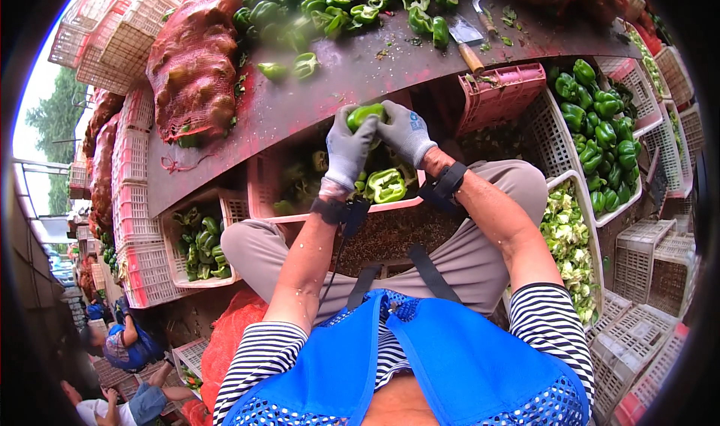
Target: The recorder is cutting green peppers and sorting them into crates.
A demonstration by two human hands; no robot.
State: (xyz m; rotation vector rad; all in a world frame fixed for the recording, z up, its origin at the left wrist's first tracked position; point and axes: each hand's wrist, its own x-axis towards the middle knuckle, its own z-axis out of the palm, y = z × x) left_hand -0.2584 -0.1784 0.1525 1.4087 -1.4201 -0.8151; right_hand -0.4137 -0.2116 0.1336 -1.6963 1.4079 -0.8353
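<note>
My left hand [348, 154], in a grey glove, is closed around a green bell pepper [367, 115] in front of the table edge. My right hand [406, 136], gloved the same way, grips the pepper's right side, its fingers meeting the left hand's. Below them a pink crate [259, 190] holds green pepper pieces, and a cut pepper half [387, 186] shows its pale inside there. Up on the dark table [345, 77] lie more cut peppers [365, 13], a cleaver [472, 55] with a wooden handle and a small curved knife [484, 17].
At right stand a crate of whole green peppers [602, 137] and a crate of pale pepper cores [568, 235]. Another crate of peppers [199, 247] sits at left, by stacked crates [136, 208]. A red mesh sack [196, 62] lies on the table. Two people [124, 340] are at lower left.
</note>
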